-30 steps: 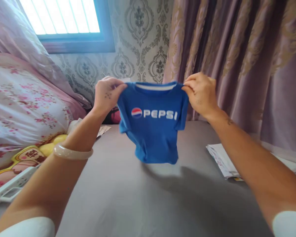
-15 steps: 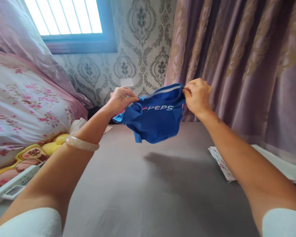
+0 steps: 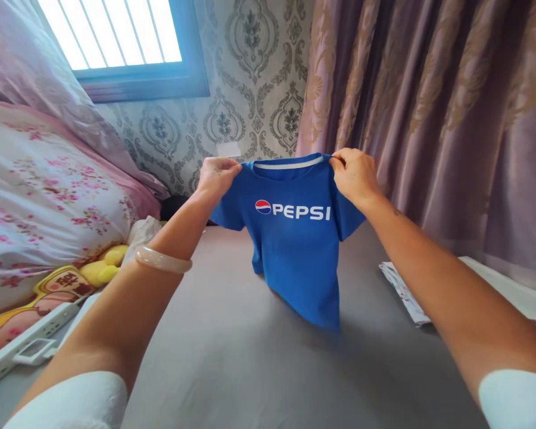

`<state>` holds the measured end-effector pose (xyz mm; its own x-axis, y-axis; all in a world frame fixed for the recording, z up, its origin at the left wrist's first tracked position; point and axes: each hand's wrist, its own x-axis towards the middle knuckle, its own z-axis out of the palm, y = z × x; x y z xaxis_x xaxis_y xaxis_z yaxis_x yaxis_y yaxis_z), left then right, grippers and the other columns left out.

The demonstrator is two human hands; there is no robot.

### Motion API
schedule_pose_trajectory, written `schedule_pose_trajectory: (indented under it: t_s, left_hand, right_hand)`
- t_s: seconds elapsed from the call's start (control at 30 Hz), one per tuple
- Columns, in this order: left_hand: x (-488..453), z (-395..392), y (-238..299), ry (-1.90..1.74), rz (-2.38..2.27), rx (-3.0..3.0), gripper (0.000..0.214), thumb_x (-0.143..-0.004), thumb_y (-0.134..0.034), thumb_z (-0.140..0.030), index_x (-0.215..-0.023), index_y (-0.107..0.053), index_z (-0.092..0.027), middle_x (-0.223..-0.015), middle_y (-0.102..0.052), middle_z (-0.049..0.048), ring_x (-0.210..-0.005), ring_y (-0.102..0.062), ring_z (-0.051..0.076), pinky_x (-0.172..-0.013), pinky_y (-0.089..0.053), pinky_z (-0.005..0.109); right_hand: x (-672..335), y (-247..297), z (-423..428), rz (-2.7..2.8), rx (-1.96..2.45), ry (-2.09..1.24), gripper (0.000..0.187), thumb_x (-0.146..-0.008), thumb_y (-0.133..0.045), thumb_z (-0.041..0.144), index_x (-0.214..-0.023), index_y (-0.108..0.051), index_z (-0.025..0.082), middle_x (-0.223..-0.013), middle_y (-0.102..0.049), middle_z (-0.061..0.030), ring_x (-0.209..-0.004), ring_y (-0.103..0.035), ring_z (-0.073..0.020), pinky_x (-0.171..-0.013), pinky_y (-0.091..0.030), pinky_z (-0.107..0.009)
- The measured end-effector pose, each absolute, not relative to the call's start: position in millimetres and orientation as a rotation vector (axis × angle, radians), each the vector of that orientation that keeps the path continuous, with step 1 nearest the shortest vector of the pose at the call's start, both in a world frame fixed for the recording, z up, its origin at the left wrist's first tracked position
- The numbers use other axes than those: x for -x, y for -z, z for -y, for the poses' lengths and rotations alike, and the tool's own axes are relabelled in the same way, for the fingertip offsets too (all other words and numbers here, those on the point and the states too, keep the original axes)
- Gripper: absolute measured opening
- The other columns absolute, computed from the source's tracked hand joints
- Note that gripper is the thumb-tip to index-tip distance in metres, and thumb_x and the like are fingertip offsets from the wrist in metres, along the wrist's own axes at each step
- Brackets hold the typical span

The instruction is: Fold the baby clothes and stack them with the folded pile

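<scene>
A small blue T-shirt [image 3: 295,250] hangs spread in front of me, its chest print reading PEPSI beside a round red, white and blue logo. My left hand [image 3: 218,177] pinches it at the shoulder on the left of the neckline. At the opposite shoulder, my right hand [image 3: 354,176] grips the fabric between thumb and fingers. The collar with its white inner band is stretched between both hands. Below, the hem hangs slanted and blurred, lowest on the right, over the grey bed sheet [image 3: 214,357]; I cannot tell whether it touches.
Folded cloth [image 3: 404,295] lies at the right, below the purple curtain [image 3: 451,149]. Along the left are a floral bedding pile [image 3: 58,196], a yellow plush toy [image 3: 105,268] and a white power strip [image 3: 31,336]. Patterned wallpaper [image 3: 252,65] covers the wall behind.
The shirt was bunched and lifted; now its body has dropped and unfurled, showing the full print and both sleeves. Both hands keep their hold, with the left slightly further left.
</scene>
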<state>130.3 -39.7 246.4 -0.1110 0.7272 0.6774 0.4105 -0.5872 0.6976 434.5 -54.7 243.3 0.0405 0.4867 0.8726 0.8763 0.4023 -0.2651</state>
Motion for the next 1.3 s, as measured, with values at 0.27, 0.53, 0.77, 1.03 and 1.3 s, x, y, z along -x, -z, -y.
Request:
schedule_pose_trajectory:
  t_s: [0.27,0.53,0.77,1.03,1.3]
  left_hand:
    - [-158,47,-233,-1.996,-1.457,-1.954,0.01,-0.087,-0.053,-0.029,-0.089,-0.058,-0.02,-0.091,-0.061,0.0059,-0.103,-0.055,0.025,-0.091,-0.042,0.039]
    - [-154,85,-233,-2.126,-1.544,-2.231,0.028,-0.097,-0.04,-0.044,-0.102,-0.057,-0.022,-0.118,-0.053,0.0114,-0.128,-0.04,0.031,-0.106,-0.027,0.045]
    - [-129,134,-238,-2.013,-1.64,-2.431,0.027,-0.098,-0.041,-0.042,-0.109,-0.057,-0.023,-0.122,-0.051,0.0085,-0.129,-0.035,0.03,-0.108,-0.019,0.048]
    - [-109,196,-268,-2.044,-1.951,-2.713,0.03,-0.099,-0.035,-0.034,-0.114,-0.057,-0.019,-0.118,-0.05,0.0116,-0.121,-0.042,0.029,-0.108,-0.028,0.05]
    - [-98,136,-237,-1.557,-1.825,-2.736,0.023,-0.095,-0.045,-0.029,-0.097,-0.06,-0.012,-0.104,-0.056,0.0104,-0.111,-0.048,0.029,-0.101,-0.032,0.049]
  right_hand:
    - [-412,-238,73,1.539,1.317,0.481,0.032,-0.101,-0.032,0.032,-0.105,-0.061,0.02,-0.107,-0.058,-0.0149,-0.102,-0.058,-0.0309,-0.085,-0.044,-0.046]
    - [-417,-238,92,1.603,1.348,0.657,0.03,-0.102,-0.031,0.028,-0.113,-0.057,0.019,-0.117,-0.056,-0.0119,-0.09,-0.062,-0.0242,-0.074,-0.045,-0.036]
    - [-427,-246,137,1.734,1.34,0.632,0.035,-0.103,-0.031,0.043,-0.119,-0.058,0.028,-0.121,-0.059,-0.0089,-0.102,-0.059,-0.0288,-0.079,-0.044,-0.038]
    - [-422,-290,197,1.852,1.214,0.609,0.033,-0.1,-0.035,0.046,-0.117,-0.061,0.037,-0.124,-0.06,-0.0036,-0.122,-0.051,-0.0358,-0.101,-0.039,-0.053]
    - [-427,-264,135,2.14,1.292,0.487,0.023,-0.096,-0.048,0.034,-0.103,-0.07,0.033,-0.107,-0.068,-0.0024,-0.109,-0.059,-0.0287,-0.099,-0.044,-0.045]
